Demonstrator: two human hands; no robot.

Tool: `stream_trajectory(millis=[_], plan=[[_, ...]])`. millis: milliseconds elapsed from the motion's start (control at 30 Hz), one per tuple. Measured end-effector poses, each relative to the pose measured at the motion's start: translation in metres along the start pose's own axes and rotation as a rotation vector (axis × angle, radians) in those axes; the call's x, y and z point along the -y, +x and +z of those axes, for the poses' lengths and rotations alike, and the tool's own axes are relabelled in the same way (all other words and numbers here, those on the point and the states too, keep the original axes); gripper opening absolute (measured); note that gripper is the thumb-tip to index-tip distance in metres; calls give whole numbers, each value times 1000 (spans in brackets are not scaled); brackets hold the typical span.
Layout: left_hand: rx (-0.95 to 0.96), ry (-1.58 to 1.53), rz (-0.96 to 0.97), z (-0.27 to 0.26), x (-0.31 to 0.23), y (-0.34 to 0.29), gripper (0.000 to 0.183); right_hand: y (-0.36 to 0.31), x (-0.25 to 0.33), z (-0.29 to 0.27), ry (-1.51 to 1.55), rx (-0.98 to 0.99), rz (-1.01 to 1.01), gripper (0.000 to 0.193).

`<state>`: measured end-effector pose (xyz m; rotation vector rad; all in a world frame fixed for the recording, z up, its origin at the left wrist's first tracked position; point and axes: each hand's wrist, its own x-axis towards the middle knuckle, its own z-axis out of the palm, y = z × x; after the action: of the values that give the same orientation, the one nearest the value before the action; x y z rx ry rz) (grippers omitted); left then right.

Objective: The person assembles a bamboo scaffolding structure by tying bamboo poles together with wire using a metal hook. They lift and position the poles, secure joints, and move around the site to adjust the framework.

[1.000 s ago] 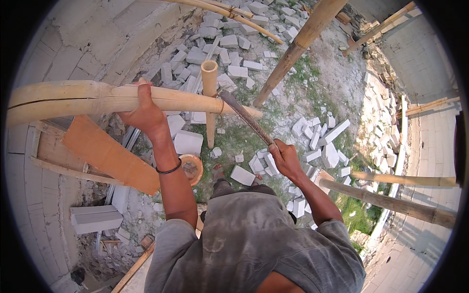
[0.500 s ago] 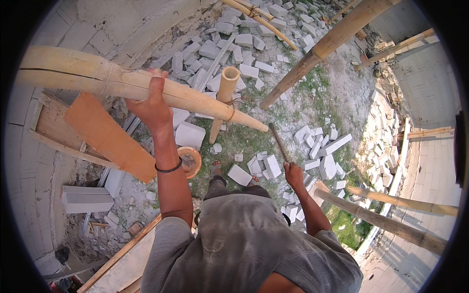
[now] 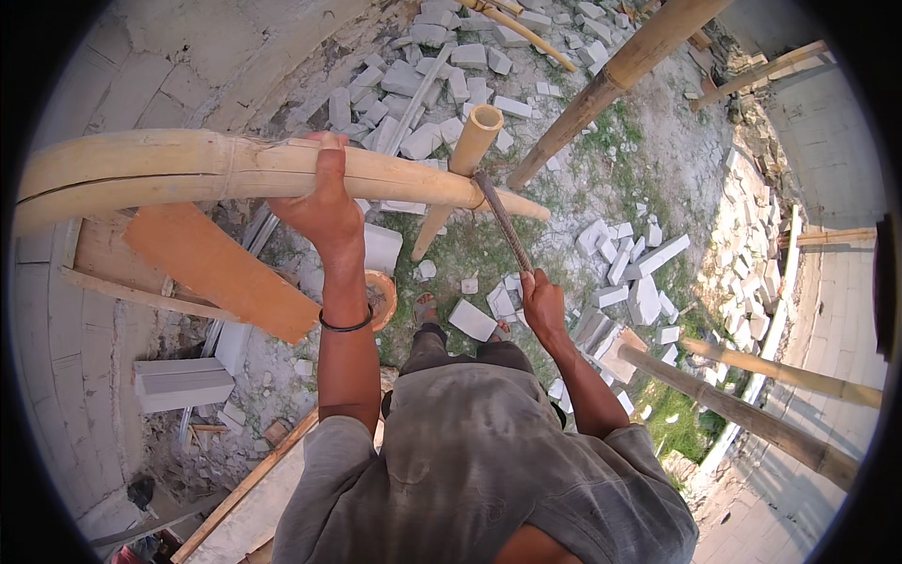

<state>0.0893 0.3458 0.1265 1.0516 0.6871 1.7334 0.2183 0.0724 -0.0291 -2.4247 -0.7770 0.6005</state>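
A thick pale bamboo pole (image 3: 225, 171), split lengthwise near its left end, runs across in front of me. My left hand (image 3: 324, 199) is closed over it, fingers on the far side. Further right the pole crosses a shorter upright bamboo post (image 3: 473, 138) with an open hollow top. A tie that bound this crossing is now mostly hidden. In my right hand (image 3: 543, 305) is the lower end of a dark, ribbed metal rod (image 3: 507, 227). Its upper end meets the crossing, at the pole's near side; whether it hooks the tie I cannot tell.
White block rubble (image 3: 404, 80) covers the ground ahead, with more blocks (image 3: 644, 268) to the right. A slanting bamboo prop (image 3: 611, 89) stands ahead right. On the left are an orange-brown board (image 3: 221, 273) and a round orange bucket (image 3: 381, 299). Bamboo poles (image 3: 733, 404) lean at right.
The rod's upper end has moved left from the pole's tip to the crossing, and my right hand has risen with it. The pole's left end sits lower in view.
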Motion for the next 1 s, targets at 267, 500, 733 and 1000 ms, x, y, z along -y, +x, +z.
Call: stream_trajectory(millis=[267,500,733,1000], plan=[[35,0,-23,3,12,7,19,-30,38,-77,641,-223,-546,56],[36,21,-38,-4,1,13,20,11,-41,15,-41,-143,-51,44],[38,24,-41,-9,0,30,23,-12,3,-49,591,-158,-326,53],[32,17,-6,-11,-1,39,22,21,-34,35,230,-2,491,51]])
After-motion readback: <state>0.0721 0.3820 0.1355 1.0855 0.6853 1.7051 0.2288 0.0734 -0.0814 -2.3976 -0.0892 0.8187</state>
